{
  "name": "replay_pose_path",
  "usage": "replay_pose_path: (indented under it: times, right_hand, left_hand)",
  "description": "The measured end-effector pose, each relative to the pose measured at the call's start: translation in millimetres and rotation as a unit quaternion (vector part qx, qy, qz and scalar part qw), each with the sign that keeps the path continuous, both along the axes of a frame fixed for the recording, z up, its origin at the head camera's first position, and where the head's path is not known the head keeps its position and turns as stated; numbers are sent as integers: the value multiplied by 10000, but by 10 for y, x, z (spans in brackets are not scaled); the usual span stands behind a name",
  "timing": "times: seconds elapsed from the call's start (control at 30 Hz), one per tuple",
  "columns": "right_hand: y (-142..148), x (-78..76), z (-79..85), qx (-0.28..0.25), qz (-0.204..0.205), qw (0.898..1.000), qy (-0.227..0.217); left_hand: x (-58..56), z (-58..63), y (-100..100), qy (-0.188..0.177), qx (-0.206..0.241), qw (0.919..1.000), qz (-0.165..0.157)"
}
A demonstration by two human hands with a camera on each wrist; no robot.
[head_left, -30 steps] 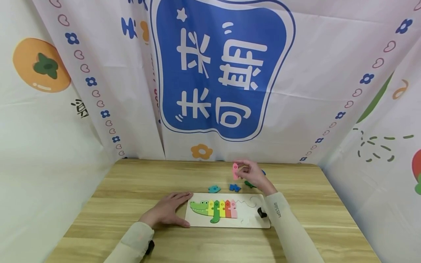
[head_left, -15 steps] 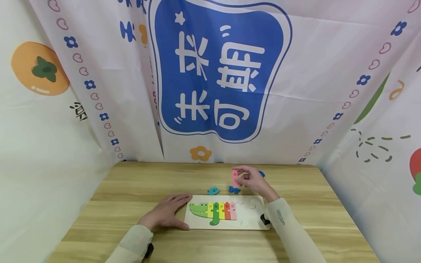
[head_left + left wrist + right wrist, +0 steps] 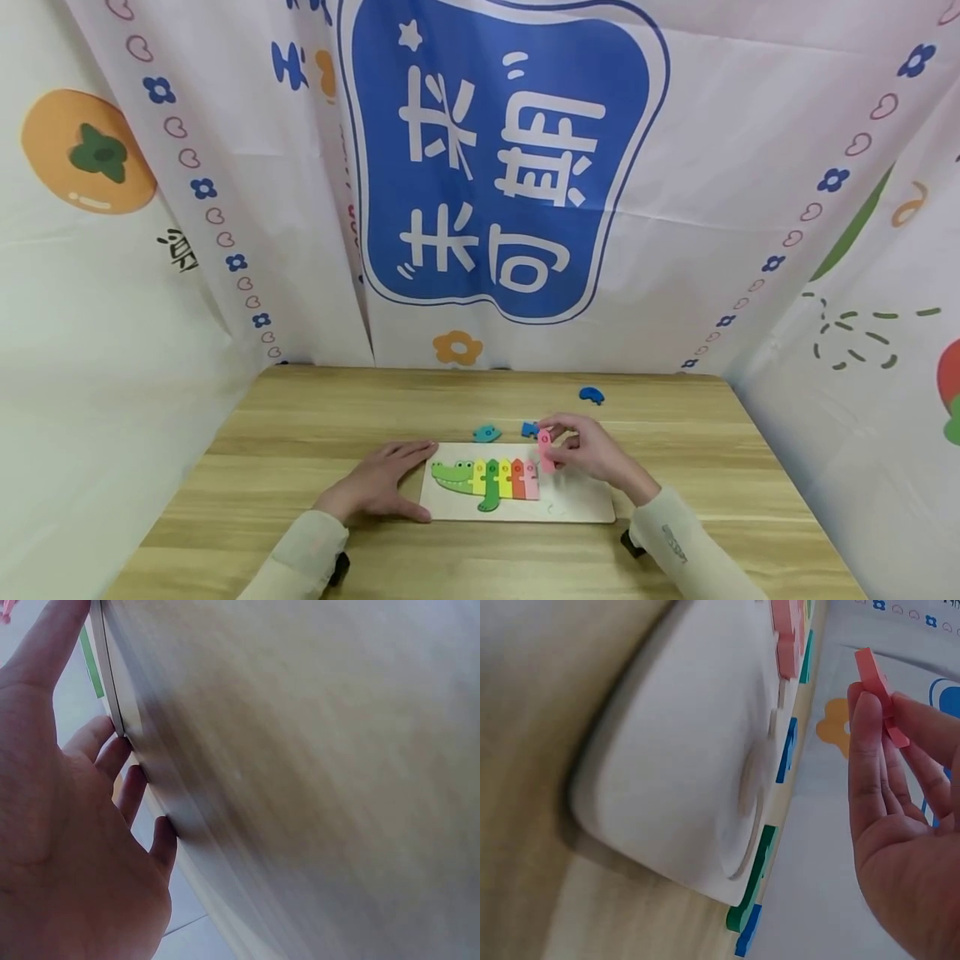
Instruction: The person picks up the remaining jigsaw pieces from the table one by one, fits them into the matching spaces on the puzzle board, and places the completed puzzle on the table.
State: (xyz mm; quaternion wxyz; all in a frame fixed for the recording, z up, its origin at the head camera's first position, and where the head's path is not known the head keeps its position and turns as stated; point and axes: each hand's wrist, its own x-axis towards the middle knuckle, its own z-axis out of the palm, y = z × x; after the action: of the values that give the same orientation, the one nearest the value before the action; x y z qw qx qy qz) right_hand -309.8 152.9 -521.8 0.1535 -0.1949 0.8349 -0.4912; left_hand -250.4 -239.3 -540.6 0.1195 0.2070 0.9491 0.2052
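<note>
A white wooden puzzle board lies on the table, with a crocodile's green head and several coloured body pieces fitted in it from the left. My right hand pinches a pink puzzle piece between thumb and fingertips, over the board just right of the fitted light pink piece. The right wrist view has the pinched piece tilted and raised off the board. My left hand has its fingers spread, thumb and fingertips at the board's left corners; the left wrist view shows them right at its edge.
Beyond the board lie a teal piece, a blue piece and a curved blue piece. A green piece shows in the right wrist view past the board's rim. A printed curtain hangs behind the table.
My right hand has brought the pink puzzle piece from behind the board toward me, down over the board. My left hand has stayed at the board's left end.
</note>
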Motion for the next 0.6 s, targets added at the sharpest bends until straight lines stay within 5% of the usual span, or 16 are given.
replay_pose_path:
  times: [0.27, 0.6]
  right_hand:
    - [59, 172, -85, -35, 213, 9997, -105]
    - [26, 213, -218, 15, 119, 9999, -108]
  left_hand:
    - [-18, -34, 5, -12, -50, 10000, -22]
    - [-24, -45, -6, -43, -58, 10000, 16]
